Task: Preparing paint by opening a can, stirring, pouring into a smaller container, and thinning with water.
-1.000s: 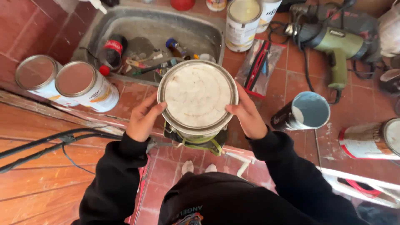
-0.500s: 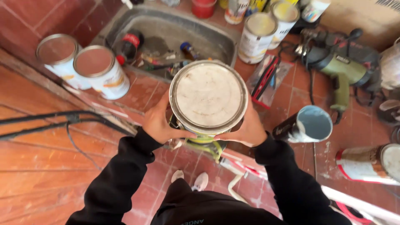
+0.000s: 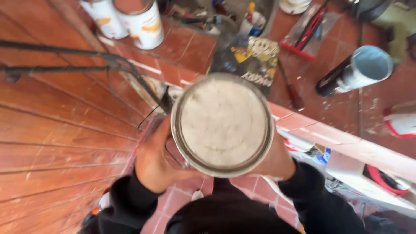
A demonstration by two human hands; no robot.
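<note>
You're mid-carry here: the big paint can (image 3: 223,125) is up off the tiles, held close to your chest over the red tile floor, lid on and crusted white. Next move, I'd guess, calls for a flat spot and a slow set-down, since a can that size looks heavy and your palms are on its curved sides.

Going left to right: far left is the dark wooden door (image 3: 56,130) with a black cable (image 3: 65,52) running across it. Top left sit 2 white cans (image 3: 130,17), lids on, so I can't tell what's in them. Your left hand (image 3: 156,160) is wrapped around the left side of the paint can, fingers curled under it, gripping firmly. The paint can's lid hides the contents completely.

Behind it, a black printed bag (image 3: 255,58) lies on the tiles, and past that a grey tray (image 3: 225,13) holds a jumble of small bottles and tools, too blurry to sort. Your right hand (image 3: 275,162) is pressed on the can's right side, mostly hidden under the rim, so I can't tell how far the fingers wrap. Further right, a spray can (image 3: 355,71) lies on its side, pale blue end facing you.
</note>
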